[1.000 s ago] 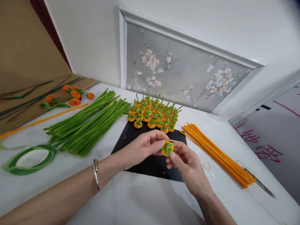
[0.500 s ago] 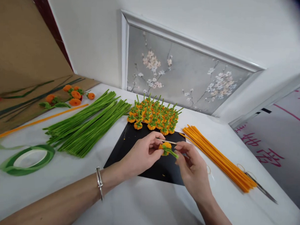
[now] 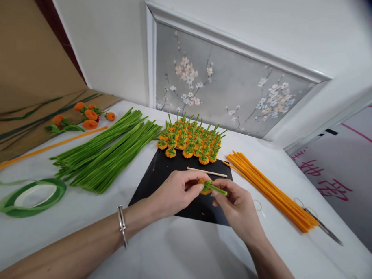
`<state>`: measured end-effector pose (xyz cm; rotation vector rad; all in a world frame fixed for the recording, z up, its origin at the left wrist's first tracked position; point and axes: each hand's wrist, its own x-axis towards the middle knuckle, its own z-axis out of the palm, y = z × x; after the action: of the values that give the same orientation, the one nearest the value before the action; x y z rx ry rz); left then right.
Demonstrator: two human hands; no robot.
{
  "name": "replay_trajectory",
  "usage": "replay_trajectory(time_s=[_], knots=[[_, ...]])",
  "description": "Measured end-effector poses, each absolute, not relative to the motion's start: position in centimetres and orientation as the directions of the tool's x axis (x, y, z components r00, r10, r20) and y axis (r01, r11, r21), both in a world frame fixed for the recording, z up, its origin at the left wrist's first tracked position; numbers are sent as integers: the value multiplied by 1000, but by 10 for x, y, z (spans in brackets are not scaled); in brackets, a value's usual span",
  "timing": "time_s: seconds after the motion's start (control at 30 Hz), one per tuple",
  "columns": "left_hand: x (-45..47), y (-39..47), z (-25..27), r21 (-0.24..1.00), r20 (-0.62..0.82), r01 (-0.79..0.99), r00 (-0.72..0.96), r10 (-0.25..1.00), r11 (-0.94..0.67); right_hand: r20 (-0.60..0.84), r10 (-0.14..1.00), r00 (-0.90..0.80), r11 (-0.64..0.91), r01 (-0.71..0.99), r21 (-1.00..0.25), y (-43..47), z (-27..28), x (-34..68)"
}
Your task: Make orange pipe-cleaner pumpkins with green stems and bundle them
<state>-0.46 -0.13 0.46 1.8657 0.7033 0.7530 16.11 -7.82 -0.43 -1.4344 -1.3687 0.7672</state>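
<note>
Near the middle, my left hand point(image 3: 183, 193) pinches a small orange pipe-cleaner flower head point(image 3: 203, 189) between thumb and fingers. A green pipe-cleaner stem point(image 3: 217, 190) sticks out of it to the right, and my right hand point(image 3: 235, 205) has its thumb and fingers closed on that green part. Just beyond my hands a thin wooden stick point(image 3: 207, 171) lies on a black sheet point(image 3: 188, 216). Several similar orange flower heads point(image 3: 189, 141) with upright green stems stand packed together at the sheet's far edge.
Green pipe cleaners point(image 3: 113, 158) lie bundled at left, beside a roll of green tape point(image 3: 58, 196). Orange pipe cleaners point(image 3: 271, 193) and tweezers point(image 3: 328, 232) are at right. Orange flowers point(image 3: 89, 116) lie at the back left. A framed blossom picture point(image 3: 226, 81) stands behind the table.
The wooden stick has left my fingers and now lies on the black sheet. My right hand has closed in on the flower's green stem, and the flower head has turned slightly.
</note>
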Motion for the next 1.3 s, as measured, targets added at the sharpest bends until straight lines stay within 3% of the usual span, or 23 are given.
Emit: replay_trajectory(time_s=[0.17, 0.37, 0.5, 0.63, 0.7, 0.73, 0.8, 0.87, 0.93, 1.17, 1.3], knots=[[-7, -2, 10, 855, 224, 192, 699, 679, -481, 203, 973, 106, 137, 444, -886, -77, -1, 169], [-8, -5, 13, 784, 234, 253, 726, 647, -567, 361, 932, -43, 288, 692, -662, -78, 1, 166], [-7, -5, 11, 804, 199, 256, 734, 649, -536, 397, 907, -139, 347, 779, -522, -80, -1, 163], [-5, -3, 7, 864, 131, 247, 731, 670, -439, 461, 860, -217, 365, 894, -260, -84, -5, 160], [-5, -1, 5, 903, 108, 217, 721, 684, -371, 496, 836, -236, 371, 908, -194, -85, -6, 158], [-5, -1, 4, 922, 98, 196, 718, 690, -335, 507, 832, -227, 379, 899, -219, -85, -6, 158], [-5, 1, 5, 957, 73, 145, 722, 688, -253, 499, 854, -146, 375, 838, -397, -83, -5, 158], [-5, 2, 7, 981, 45, 94, 737, 675, -168, 401, 916, -25, 304, 696, -650, -81, -5, 159], [-5, 2, 10, 992, 26, 64, 747, 664, -111, 274, 960, 59, 199, 547, -813, -80, -5, 160], [-4, 2, 15, 994, 17, 61, 717, 696, -87, 168, 971, 169, 99, 353, -930, -77, 0, 170], [-6, 3, 19, 999, -45, 40, 708, 705, 24, 128, 973, 194, 69, 284, -956, -78, 4, 173]])
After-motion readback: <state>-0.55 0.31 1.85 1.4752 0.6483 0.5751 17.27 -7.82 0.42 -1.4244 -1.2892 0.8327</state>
